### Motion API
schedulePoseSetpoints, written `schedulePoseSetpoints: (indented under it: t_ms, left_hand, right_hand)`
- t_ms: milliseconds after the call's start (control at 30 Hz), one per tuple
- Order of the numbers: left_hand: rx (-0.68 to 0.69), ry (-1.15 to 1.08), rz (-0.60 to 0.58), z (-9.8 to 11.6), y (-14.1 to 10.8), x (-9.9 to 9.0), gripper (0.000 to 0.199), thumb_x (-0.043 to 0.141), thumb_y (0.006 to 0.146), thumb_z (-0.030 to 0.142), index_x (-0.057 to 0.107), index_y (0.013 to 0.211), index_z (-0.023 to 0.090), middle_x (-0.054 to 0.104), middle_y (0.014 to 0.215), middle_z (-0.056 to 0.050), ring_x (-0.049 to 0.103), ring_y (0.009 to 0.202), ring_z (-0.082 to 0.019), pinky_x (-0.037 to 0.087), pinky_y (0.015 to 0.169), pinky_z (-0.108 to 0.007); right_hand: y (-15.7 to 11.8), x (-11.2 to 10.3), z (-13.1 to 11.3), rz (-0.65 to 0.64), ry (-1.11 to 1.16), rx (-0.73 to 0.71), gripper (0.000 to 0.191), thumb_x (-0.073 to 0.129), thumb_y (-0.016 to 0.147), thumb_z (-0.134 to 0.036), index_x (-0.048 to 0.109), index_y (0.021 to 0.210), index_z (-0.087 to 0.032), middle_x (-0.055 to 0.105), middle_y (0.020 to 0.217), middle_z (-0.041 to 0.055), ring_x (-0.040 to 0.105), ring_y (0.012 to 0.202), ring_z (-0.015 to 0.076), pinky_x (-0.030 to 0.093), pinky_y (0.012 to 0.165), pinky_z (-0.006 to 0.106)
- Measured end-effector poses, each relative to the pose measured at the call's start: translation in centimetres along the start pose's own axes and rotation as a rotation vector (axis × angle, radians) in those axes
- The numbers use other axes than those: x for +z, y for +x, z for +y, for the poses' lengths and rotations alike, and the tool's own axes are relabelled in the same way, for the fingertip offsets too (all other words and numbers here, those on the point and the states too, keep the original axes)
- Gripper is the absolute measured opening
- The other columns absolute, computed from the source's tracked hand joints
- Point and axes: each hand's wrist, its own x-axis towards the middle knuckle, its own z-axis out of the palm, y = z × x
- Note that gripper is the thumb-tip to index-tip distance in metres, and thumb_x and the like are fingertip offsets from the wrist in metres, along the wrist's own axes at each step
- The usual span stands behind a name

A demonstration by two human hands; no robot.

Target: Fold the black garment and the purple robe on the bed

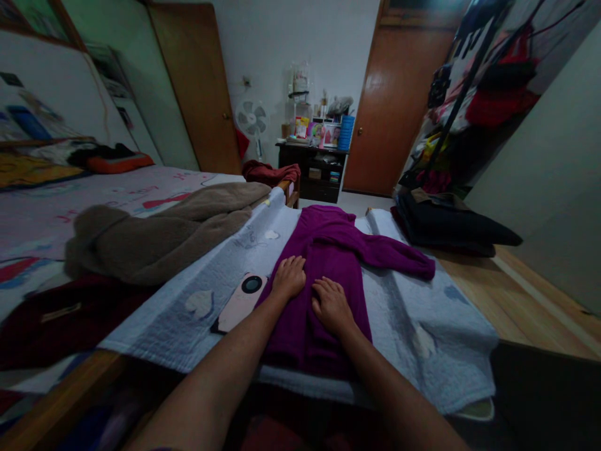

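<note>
A purple long-sleeved garment [335, 250] lies on a pale blue patterned cloth [399, 313], with one sleeve stretched out to the right and its body towards me. My left hand [290, 276] rests on the garment's left part, palm down with fingers extended. Just to the right and slightly nearer, my right hand [331, 304] lies on the same fabric, its fingers spread and a little bent. Neither hand holds anything. A pink phone [239, 307] with a round dark camera ring lies left of the garment, close to my left forearm.
A brown fluffy garment [159, 235] and a dark red one [70, 319] lie on the left. Dark folded clothes [451, 222] are stacked on a wooden surface [488, 282] at the right. Further back stand a fan [252, 119] and a dark cabinet [305, 164].
</note>
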Motion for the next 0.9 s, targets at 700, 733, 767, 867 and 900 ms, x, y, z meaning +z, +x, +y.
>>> schedulePoseSetpoints:
  t_ms: [700, 733, 767, 867, 900]
  left_hand:
    - [0.007, -0.003, 0.017, -0.06, -0.12, 0.30, 0.046, 0.040, 0.089, 0.020, 0.055, 0.132, 0.016, 0.056, 0.137, -0.010, 0.046, 0.130, -0.026, 0.031, 0.111, -0.045]
    - [0.006, -0.004, 0.015, -0.07, -0.13, 0.30, 0.046, 0.040, 0.088, 0.019, 0.055, 0.132, 0.016, 0.056, 0.137, -0.010, 0.046, 0.130, -0.026, 0.031, 0.111, -0.045]
    - [0.004, -0.004, 0.011, -0.07, -0.13, 0.29, 0.046, 0.041, 0.088, 0.019, 0.055, 0.132, 0.017, 0.056, 0.137, -0.010, 0.046, 0.130, -0.026, 0.031, 0.111, -0.045]
    - [-0.001, 0.003, -0.001, -0.05, -0.09, 0.15, 0.046, 0.041, 0.088, 0.019, 0.055, 0.132, 0.016, 0.055, 0.137, -0.010, 0.046, 0.130, -0.025, 0.031, 0.110, -0.044]
    - [0.002, 0.009, -0.002, -0.03, -0.08, 0.08, 0.046, 0.040, 0.088, 0.019, 0.055, 0.132, 0.016, 0.055, 0.137, -0.010, 0.046, 0.130, -0.025, 0.031, 0.110, -0.044]
  right_hand:
    - [-0.20, -0.28, -0.06, -0.018, -0.004, 0.008, 0.037, 0.050, 0.088, -0.026, 0.059, 0.124, -0.021, 0.059, 0.132, 0.0060, 0.042, 0.131, 0.0226, 0.025, 0.110, 0.040]
    - [-0.20, -0.24, -0.04, -0.016, -0.002, 0.006, 0.037, 0.050, 0.088, -0.026, 0.059, 0.124, -0.021, 0.059, 0.132, 0.0061, 0.042, 0.131, 0.0227, 0.025, 0.110, 0.040]
    - [-0.20, -0.19, -0.02, -0.012, -0.001, 0.004, 0.037, 0.050, 0.088, -0.026, 0.059, 0.124, -0.021, 0.059, 0.132, 0.0062, 0.042, 0.131, 0.0227, 0.025, 0.110, 0.040]
    - [-0.16, -0.05, 0.02, -0.001, 0.004, -0.001, 0.037, 0.050, 0.088, -0.026, 0.060, 0.123, -0.021, 0.059, 0.132, 0.0065, 0.042, 0.131, 0.0230, 0.025, 0.110, 0.040]
    - [-0.14, -0.03, 0.01, 0.000, 0.005, 0.000, 0.036, 0.050, 0.088, -0.026, 0.060, 0.122, -0.021, 0.059, 0.131, 0.0066, 0.042, 0.131, 0.0230, 0.026, 0.110, 0.040]
